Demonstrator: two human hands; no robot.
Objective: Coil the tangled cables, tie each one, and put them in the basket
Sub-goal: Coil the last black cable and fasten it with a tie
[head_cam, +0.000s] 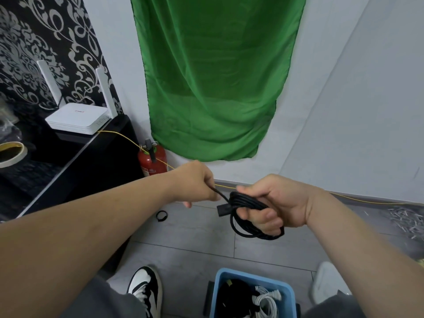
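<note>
My right hand point(275, 203) grips a coiled black cable point(243, 228) in the air above the floor; its loops hang below my fingers and a black plug sticks out on the left of the bundle. My left hand point(197, 182) pinches the cable's free end and holds it taut up and to the left of the coil. Below, at the bottom edge, stands a blue basket point(243, 275) with a black cable bundle and a white cable point(266, 301) inside.
A small black loop point(161, 216) lies on the grey floor tiles. A red fire extinguisher point(152, 160) stands by the wall under a green cloth point(211, 76). A black cabinet point(91, 161) on the left bears a white router point(78, 120) and a tape roll point(11, 153). My shoes flank the basket.
</note>
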